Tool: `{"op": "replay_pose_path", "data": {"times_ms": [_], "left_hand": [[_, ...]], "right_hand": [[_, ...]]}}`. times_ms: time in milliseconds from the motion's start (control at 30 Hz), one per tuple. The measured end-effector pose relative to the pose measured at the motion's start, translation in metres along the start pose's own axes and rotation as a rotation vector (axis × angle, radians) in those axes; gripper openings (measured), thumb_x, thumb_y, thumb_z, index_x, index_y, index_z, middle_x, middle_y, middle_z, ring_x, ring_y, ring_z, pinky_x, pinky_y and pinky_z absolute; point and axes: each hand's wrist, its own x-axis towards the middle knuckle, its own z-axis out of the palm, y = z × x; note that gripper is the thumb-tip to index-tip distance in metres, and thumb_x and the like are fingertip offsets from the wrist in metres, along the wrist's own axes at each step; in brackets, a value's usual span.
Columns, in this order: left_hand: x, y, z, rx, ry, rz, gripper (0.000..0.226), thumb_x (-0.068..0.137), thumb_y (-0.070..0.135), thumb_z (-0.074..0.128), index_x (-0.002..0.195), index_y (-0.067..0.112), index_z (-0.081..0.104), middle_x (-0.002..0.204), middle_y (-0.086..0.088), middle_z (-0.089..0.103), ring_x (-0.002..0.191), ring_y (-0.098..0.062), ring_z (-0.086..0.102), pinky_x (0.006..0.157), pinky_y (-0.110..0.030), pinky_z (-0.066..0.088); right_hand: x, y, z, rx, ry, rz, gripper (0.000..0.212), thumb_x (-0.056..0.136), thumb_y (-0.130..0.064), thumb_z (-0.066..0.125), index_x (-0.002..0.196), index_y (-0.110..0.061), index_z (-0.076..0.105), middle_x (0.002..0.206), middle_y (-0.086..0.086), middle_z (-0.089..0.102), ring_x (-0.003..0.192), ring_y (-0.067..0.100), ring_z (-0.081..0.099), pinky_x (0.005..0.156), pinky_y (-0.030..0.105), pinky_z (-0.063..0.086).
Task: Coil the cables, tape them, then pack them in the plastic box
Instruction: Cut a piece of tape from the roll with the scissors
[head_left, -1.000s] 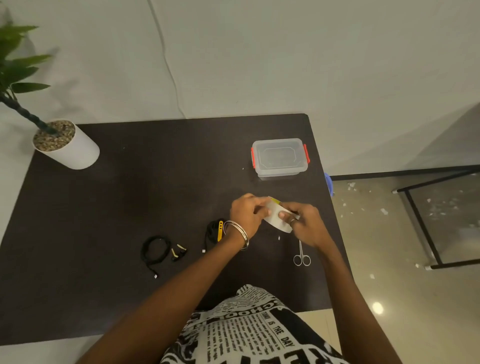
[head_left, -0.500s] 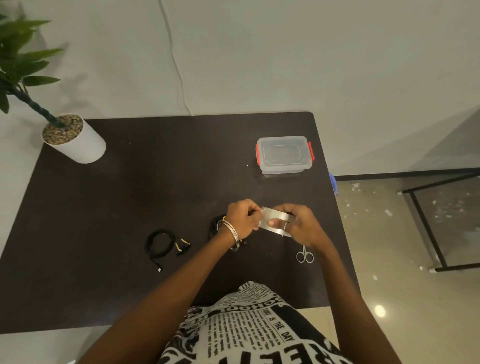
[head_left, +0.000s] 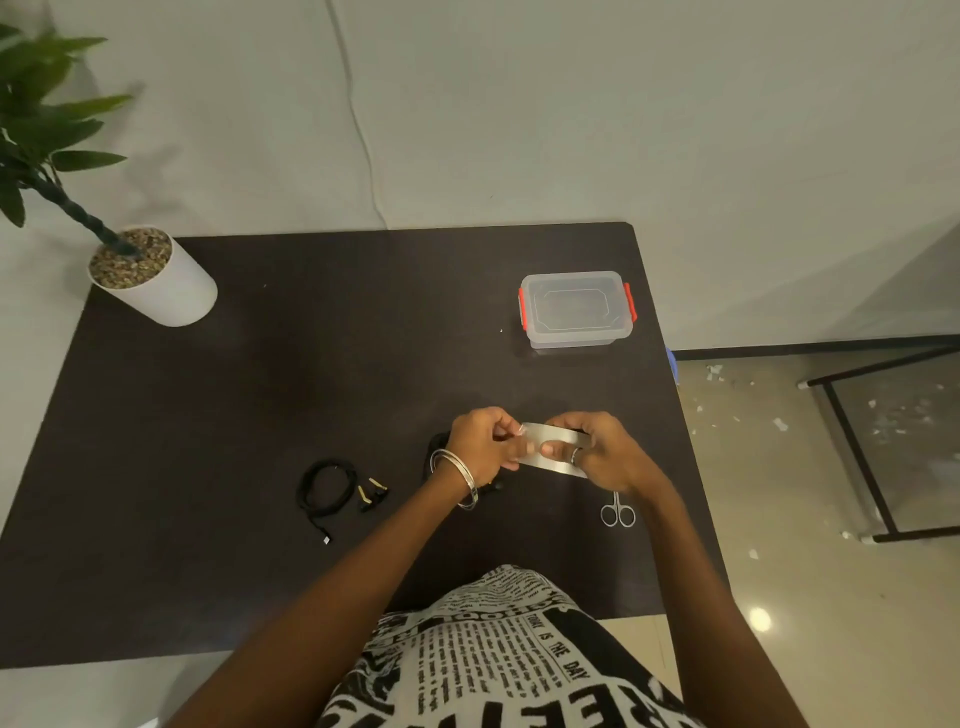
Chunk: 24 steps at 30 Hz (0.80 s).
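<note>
Dark desk (head_left: 260, 415) fills the view, backed against a pale wall, with bare tiled floor off its right edge. Both hands are raised just above it near the right side. A second ago they were bunched tight round the tape roll (head_left: 558, 452); now the roll has turned to show its open hoop, and the left hand (head_left: 480, 447) has drawn slightly away, fingers pinched at the roll's left edge, seemingly on the free end. The right hand (head_left: 605, 454) is closed round the roll, thumb through the hoop. That looks like the start of peeling a strip, so taping is about to begin.

One coiled cable (head_left: 327, 486) lies untaped left of the hands; a second cable (head_left: 434, 452) is mostly hidden behind the left wrist. Scissors (head_left: 617, 512) lie just under the right forearm, close to the desk's right edge. The box (head_left: 576, 309), lid on, stands well beyond the hands near the far right corner. A potted plant (head_left: 153, 275) sits far left. Open desk between leaves ample room.
</note>
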Motion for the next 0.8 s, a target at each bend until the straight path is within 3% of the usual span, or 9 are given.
{"op": "replay_pose_path", "data": {"times_ms": [167, 300, 533, 633, 733, 800], "left_hand": [[-0.0004, -0.0037, -0.0038, -0.181, -0.006, -0.051, 0.013, 0.084, 0.011, 0.068, 0.086, -0.002, 0.066, 0.074, -0.014, 0.065, 0.061, -0.019, 0.065, 0.053, -0.028, 0.058], [0.0000, -0.0066, -0.0021, -0.240, 0.006, -0.080, 0.020, 0.093, 0.015, 0.056, 0.083, 0.002, 0.066, 0.067, -0.011, 0.062, 0.058, -0.017, 0.062, 0.058, -0.035, 0.059], [-0.0042, -0.0031, 0.0028, -0.405, -0.023, -0.147, 0.023, 0.098, 0.014, 0.048, 0.093, -0.005, 0.059, 0.067, -0.007, 0.057, 0.051, -0.009, 0.057, 0.055, -0.027, 0.057], [-0.0008, -0.0049, -0.0007, -0.358, -0.023, -0.113, 0.021, 0.096, 0.013, 0.050, 0.097, -0.005, 0.062, 0.071, -0.008, 0.060, 0.058, -0.012, 0.060, 0.058, -0.029, 0.059], [0.0001, -0.0072, -0.0030, -0.280, -0.050, -0.050, 0.006, 0.086, 0.009, 0.065, 0.089, 0.003, 0.064, 0.075, -0.005, 0.064, 0.060, -0.011, 0.062, 0.060, -0.029, 0.058], [-0.0004, -0.0079, -0.0022, -0.227, -0.034, -0.042, 0.009, 0.080, 0.004, 0.071, 0.084, 0.005, 0.063, 0.075, -0.003, 0.065, 0.059, -0.011, 0.063, 0.058, -0.028, 0.057]], "right_hand": [[0.0032, -0.0010, -0.0029, 0.009, -0.063, 0.012, 0.013, 0.084, -0.024, 0.070, 0.097, -0.021, 0.068, 0.092, 0.000, 0.069, 0.085, 0.016, 0.064, 0.074, 0.032, 0.052], [0.0040, -0.0019, -0.0064, 0.019, -0.100, -0.013, 0.012, 0.086, -0.023, 0.068, 0.098, -0.021, 0.068, 0.092, -0.003, 0.069, 0.085, 0.013, 0.065, 0.073, 0.024, 0.051], [0.0063, 0.0016, -0.0082, 0.052, -0.095, 0.004, 0.017, 0.086, -0.032, 0.065, 0.097, -0.020, 0.069, 0.089, 0.003, 0.069, 0.080, 0.018, 0.065, 0.070, 0.032, 0.051], [0.0066, 0.0050, -0.0082, 0.035, -0.070, 0.009, 0.016, 0.089, -0.027, 0.064, 0.098, -0.015, 0.069, 0.090, 0.007, 0.069, 0.079, 0.021, 0.064, 0.070, 0.034, 0.051], [0.0077, 0.0048, -0.0081, 0.005, -0.067, 0.011, 0.015, 0.090, -0.024, 0.064, 0.099, -0.013, 0.068, 0.091, 0.009, 0.069, 0.080, 0.023, 0.064, 0.070, 0.035, 0.051], [0.0091, 0.0037, -0.0080, -0.026, -0.077, 0.011, 0.012, 0.089, -0.023, 0.065, 0.097, -0.014, 0.068, 0.092, 0.011, 0.068, 0.082, 0.026, 0.064, 0.071, 0.037, 0.052]]}}
